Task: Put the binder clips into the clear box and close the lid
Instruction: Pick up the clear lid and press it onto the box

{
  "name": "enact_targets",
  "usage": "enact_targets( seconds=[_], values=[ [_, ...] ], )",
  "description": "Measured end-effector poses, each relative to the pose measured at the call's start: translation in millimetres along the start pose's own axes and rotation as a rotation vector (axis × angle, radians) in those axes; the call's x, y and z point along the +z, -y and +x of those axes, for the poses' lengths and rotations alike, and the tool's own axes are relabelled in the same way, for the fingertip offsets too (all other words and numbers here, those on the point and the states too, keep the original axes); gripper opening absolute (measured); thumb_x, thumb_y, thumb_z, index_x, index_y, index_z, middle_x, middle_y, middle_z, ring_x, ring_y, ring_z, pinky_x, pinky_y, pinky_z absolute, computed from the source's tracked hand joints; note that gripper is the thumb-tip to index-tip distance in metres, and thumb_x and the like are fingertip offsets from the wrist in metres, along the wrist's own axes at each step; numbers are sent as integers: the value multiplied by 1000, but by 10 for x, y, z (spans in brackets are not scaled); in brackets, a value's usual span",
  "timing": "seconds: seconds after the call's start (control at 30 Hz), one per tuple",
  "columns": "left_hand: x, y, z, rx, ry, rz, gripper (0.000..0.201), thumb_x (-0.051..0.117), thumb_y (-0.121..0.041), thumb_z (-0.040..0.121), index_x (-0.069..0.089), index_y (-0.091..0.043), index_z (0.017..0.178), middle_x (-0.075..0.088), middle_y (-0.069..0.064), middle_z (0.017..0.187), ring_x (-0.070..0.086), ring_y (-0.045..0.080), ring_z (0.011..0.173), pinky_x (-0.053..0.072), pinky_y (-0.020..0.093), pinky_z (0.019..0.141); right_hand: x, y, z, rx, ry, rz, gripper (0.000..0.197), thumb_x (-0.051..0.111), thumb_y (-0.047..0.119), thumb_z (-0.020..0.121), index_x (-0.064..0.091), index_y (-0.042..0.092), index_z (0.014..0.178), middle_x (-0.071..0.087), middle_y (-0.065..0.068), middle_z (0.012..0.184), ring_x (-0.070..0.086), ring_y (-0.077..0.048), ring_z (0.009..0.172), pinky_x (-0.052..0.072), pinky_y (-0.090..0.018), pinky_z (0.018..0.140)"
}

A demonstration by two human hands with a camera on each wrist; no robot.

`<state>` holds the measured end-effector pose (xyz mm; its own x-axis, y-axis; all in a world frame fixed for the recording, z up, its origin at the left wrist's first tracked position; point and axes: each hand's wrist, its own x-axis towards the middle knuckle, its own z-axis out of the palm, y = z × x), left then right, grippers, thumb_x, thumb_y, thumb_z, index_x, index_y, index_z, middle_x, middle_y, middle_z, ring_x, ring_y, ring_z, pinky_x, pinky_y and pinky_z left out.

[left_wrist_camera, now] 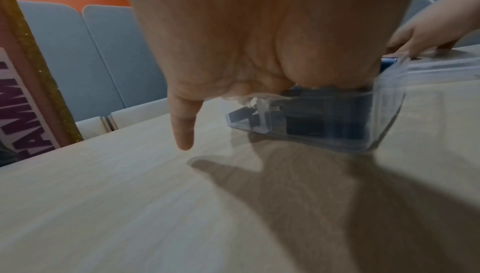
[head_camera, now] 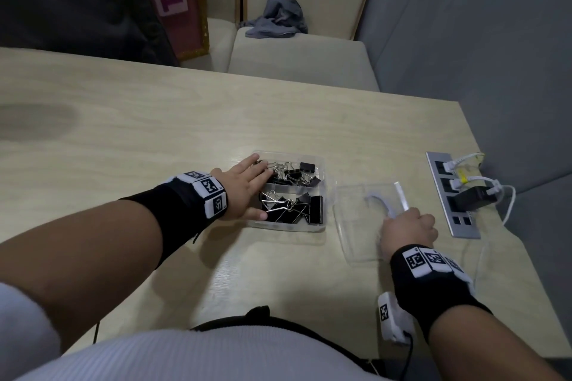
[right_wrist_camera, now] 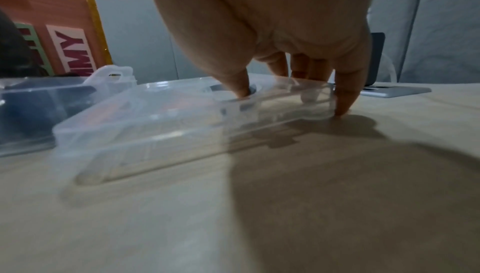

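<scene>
Closing is the step in hand: black binder clips (head_camera: pixel 292 195) are lying inside the clear plastic box (head_camera: pixel 289 226) on the pale wooden table (head_camera: pixel 123 133). Left hand (head_camera: pixel 244 187) is resting flat-fingered on the box; right hand (head_camera: pixel 408 230) is gripping the transparent lid (head_camera: pixel 356 223) beside the box. Next, the lid needs swinging over the box.

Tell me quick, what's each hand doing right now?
Left hand: open, fingers straight, resting on the clear box of binder clips.
Right hand: fingers curled around the edge of the lid, gripping it.
</scene>
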<state>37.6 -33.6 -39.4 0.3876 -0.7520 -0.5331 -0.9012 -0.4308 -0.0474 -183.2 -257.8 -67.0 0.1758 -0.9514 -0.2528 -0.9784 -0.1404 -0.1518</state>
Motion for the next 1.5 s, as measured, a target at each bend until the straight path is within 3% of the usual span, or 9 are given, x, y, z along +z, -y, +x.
enact_targets(
  seconds=[0.17, 0.3, 0.4, 0.6, 0.8, 1.07, 1.2, 1.4, 1.5],
  values=[
    [-143, -37, -46, -3, -46, -97, 93, 36, -70, 86, -3, -20, 154, -21, -1, 161, -10, 16, 150, 34, 51, 111, -224, 87, 45, -4, -150, 223, 43, 44, 19, 94, 36, -5, 128, 35, -28, 133, 42, -45, 116, 42, -49, 87],
    [-380, -88, -52, -21, -304, -314, 77, 38, -61, 91, 15, -21, 153, 8, 3, 163, 19, 23, 148, 31, 52, 112, -342, 241, -45, -297, -201, 243, 48, 49, 24, 94, 35, 2, 134, 34, -24, 134, 43, -43, 116, 42, -49, 92],
    [-607, -167, -60, -4, -470, -498, 63, 42, -54, 93, 32, -22, 147, 39, 4, 150, 42, 25, 134, 39, 49, 106, -382, 408, -206, -567, -191, 231, 50, 50, 26, 94, 34, 10, 138, 35, -18, 133, 42, -35, 119, 40, -46, 100],
    [-820, -290, -143, 37, -451, -744, 45, 61, -35, 90, 49, -17, 130, 69, 2, 107, 66, 20, 90, 50, 30, 81, -407, 681, -516, -906, -181, 247, 59, 56, 28, 92, 32, 17, 144, 41, -11, 133, 44, -26, 120, 40, -41, 104],
    [-658, -104, -119, -140, -425, -1004, 25, 57, -24, 93, 54, -14, 116, 70, 2, 81, 70, 22, 76, 50, 26, 70, -431, 675, -551, -739, -106, 311, 52, 50, 32, 94, 34, 16, 141, 36, -8, 142, 39, -25, 129, 36, -40, 108],
    [-376, 17, -9, -364, -340, -715, 48, 58, -36, 89, 50, -5, 125, 67, 15, 109, 63, 33, 99, 50, 35, 78, -233, 678, -559, -458, 246, 265, 35, 51, 30, 92, 56, 15, 123, 67, -8, 113, 63, -27, 98, 52, -40, 89],
    [-367, 16, -22, -373, -267, -582, 42, 59, -33, 90, 55, -4, 119, 64, 17, 113, 61, 32, 102, 43, 33, 73, -230, 701, -557, -446, 242, 286, 35, 54, 29, 90, 56, 17, 123, 68, -5, 107, 65, -26, 94, 54, -43, 86],
    [-412, 43, -53, -366, -183, -576, 18, 51, -18, 91, 64, -7, 97, 77, 12, 88, 73, 27, 82, 58, 38, 81, -187, 709, -572, -516, 244, 239, 43, 45, 28, 95, 45, 24, 137, 61, -8, 121, 60, -26, 104, 47, -35, 93],
    [-423, 60, -63, -380, -149, -667, 25, 57, -4, 84, 69, -1, 105, 78, 12, 83, 75, 26, 78, 60, 41, 81, -169, 734, -592, -556, 223, 227, 39, 45, 27, 96, 50, 21, 134, 57, -10, 128, 57, -27, 111, 42, -33, 96]
  ],
)
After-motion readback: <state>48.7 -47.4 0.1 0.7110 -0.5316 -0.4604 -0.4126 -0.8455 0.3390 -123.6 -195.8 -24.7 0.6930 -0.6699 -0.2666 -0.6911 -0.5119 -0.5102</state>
